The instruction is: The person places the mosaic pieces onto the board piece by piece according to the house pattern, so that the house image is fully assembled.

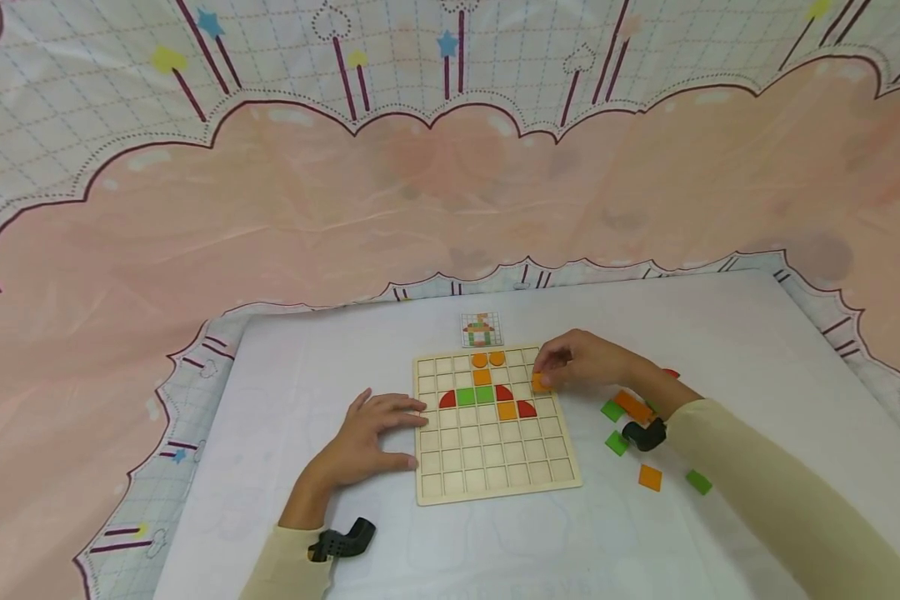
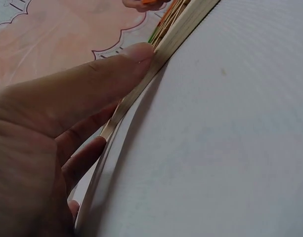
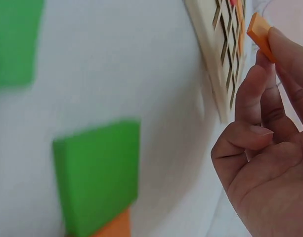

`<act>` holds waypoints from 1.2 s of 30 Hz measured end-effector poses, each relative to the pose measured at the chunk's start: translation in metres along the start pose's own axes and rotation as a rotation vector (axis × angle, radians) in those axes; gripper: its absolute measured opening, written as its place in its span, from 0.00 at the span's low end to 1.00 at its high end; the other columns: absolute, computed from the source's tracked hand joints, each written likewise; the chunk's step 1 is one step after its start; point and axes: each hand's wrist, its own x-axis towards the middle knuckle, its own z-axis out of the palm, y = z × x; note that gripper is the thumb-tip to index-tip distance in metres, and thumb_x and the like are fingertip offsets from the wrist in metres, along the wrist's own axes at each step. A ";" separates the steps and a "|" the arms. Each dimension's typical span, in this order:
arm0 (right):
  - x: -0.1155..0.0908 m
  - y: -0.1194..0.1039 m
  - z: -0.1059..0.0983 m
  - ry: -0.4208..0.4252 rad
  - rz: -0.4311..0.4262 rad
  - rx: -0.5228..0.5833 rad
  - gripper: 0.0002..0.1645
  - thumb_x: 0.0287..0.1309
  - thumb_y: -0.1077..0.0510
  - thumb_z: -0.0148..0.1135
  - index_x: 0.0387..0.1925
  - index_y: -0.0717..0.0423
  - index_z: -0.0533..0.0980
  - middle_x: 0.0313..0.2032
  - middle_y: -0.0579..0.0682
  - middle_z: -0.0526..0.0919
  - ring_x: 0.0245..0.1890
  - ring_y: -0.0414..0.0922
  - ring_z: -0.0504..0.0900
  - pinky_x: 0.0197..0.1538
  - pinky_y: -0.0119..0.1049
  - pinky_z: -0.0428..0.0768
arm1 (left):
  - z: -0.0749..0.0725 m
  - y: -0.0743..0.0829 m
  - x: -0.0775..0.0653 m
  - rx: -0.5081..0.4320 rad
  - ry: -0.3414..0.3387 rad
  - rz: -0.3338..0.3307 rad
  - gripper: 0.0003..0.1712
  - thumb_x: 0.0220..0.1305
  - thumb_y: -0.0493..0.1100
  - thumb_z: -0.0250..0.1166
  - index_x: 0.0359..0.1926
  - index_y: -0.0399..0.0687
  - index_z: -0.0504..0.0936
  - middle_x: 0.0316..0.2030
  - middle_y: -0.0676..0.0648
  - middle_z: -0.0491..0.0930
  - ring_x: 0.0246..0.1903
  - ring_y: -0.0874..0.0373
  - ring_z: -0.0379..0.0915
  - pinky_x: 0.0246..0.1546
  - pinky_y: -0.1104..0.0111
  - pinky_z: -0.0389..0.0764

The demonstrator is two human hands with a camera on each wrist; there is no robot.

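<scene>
An orange block (image 1: 542,382) is sitting in the grip of the right hand (image 1: 587,358), showing over the right edge of a wooden grid board (image 1: 472,460) in the head view. The right hand is nearly closed, pinching the block between thumb and fingertips, while the lower fingers are curling toward the palm in the right wrist view. The left hand (image 1: 360,435) is spreading its fingers and thumb wide, with their tips touching the board's left edge; it is gripping nothing.

On the board, two orange circles (image 1: 480,360) are lying side by side near the far edge, with an orange square (image 1: 482,377) just below the left one. Under that, two green squares (image 1: 466,397) are lying between two red quarter-rounds (image 1: 448,400). Another orange square is resting below the right-hand one, with a third red quarter-round just beside it.

A small picture card (image 1: 482,330) is lying just beyond the board. To the right, loose pieces in green, orange and red (image 1: 650,477) are scattering over the white table (image 1: 330,350), some partly hidden by the right arm. A patterned pink cloth (image 1: 345,225) is hanging behind. Each wrist is wearing a black camera (image 1: 342,540).
</scene>
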 end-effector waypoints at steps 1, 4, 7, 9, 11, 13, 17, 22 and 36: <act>0.002 -0.002 0.002 -0.005 0.001 0.010 0.07 0.61 0.52 0.73 0.41 0.44 0.86 0.37 0.44 0.85 0.43 0.48 0.78 0.50 0.38 0.79 | 0.000 0.000 0.000 0.012 -0.004 -0.005 0.30 0.47 0.52 0.82 0.55 0.63 0.86 0.65 0.58 0.77 0.70 0.52 0.67 0.78 0.41 0.36; 0.008 -0.008 0.007 -0.013 -0.006 0.034 0.07 0.60 0.51 0.73 0.41 0.43 0.86 0.37 0.44 0.85 0.44 0.48 0.77 0.51 0.40 0.77 | 0.000 0.002 0.000 0.026 -0.010 -0.021 0.28 0.47 0.51 0.81 0.53 0.63 0.87 0.65 0.57 0.76 0.70 0.52 0.66 0.78 0.42 0.35; 0.014 -0.014 0.014 -0.014 -0.039 0.050 0.07 0.60 0.52 0.73 0.40 0.46 0.86 0.37 0.45 0.85 0.43 0.48 0.77 0.51 0.40 0.77 | 0.000 0.002 0.000 0.027 -0.011 -0.029 0.27 0.46 0.52 0.81 0.52 0.63 0.88 0.66 0.57 0.76 0.71 0.52 0.66 0.78 0.42 0.35; 0.018 -0.019 0.018 -0.015 -0.058 0.051 0.07 0.61 0.53 0.73 0.41 0.48 0.86 0.37 0.45 0.85 0.42 0.48 0.78 0.50 0.40 0.78 | 0.000 0.002 0.000 0.029 -0.011 -0.029 0.26 0.47 0.52 0.81 0.51 0.63 0.88 0.65 0.56 0.76 0.71 0.52 0.66 0.78 0.42 0.35; 0.022 -0.024 0.023 -0.019 -0.069 0.053 0.08 0.61 0.55 0.72 0.41 0.50 0.86 0.36 0.45 0.85 0.41 0.47 0.78 0.50 0.39 0.79 | 0.000 0.002 0.000 0.031 -0.011 -0.031 0.25 0.47 0.52 0.81 0.50 0.63 0.88 0.65 0.56 0.76 0.71 0.52 0.66 0.78 0.42 0.35; 0.026 -0.028 0.028 -0.025 -0.069 0.042 0.07 0.61 0.55 0.72 0.41 0.50 0.85 0.35 0.45 0.85 0.40 0.46 0.79 0.50 0.38 0.80 | 0.000 0.002 0.000 0.029 -0.011 -0.033 0.25 0.47 0.52 0.81 0.50 0.63 0.88 0.65 0.56 0.76 0.71 0.51 0.66 0.78 0.41 0.35; 0.031 -0.034 0.036 -0.036 -0.065 0.019 0.07 0.61 0.55 0.73 0.41 0.49 0.85 0.34 0.44 0.85 0.38 0.44 0.80 0.48 0.35 0.81 | 0.000 0.003 0.000 0.033 -0.013 -0.029 0.25 0.47 0.51 0.81 0.49 0.63 0.88 0.65 0.56 0.76 0.71 0.52 0.66 0.78 0.41 0.35; 0.036 -0.039 0.046 -0.033 -0.087 -0.018 0.08 0.59 0.53 0.74 0.39 0.50 0.86 0.32 0.43 0.85 0.35 0.42 0.80 0.44 0.32 0.81 | 0.000 0.004 0.000 0.044 -0.022 -0.036 0.25 0.47 0.51 0.81 0.49 0.63 0.88 0.66 0.56 0.75 0.71 0.52 0.65 0.78 0.41 0.35; 0.039 -0.047 0.063 0.002 -0.070 -0.127 0.03 0.57 0.54 0.76 0.32 0.44 0.86 0.27 0.40 0.82 0.32 0.41 0.78 0.39 0.31 0.79 | 0.001 0.003 0.000 0.045 -0.023 -0.050 0.24 0.47 0.52 0.81 0.48 0.65 0.88 0.65 0.57 0.76 0.71 0.52 0.65 0.78 0.41 0.35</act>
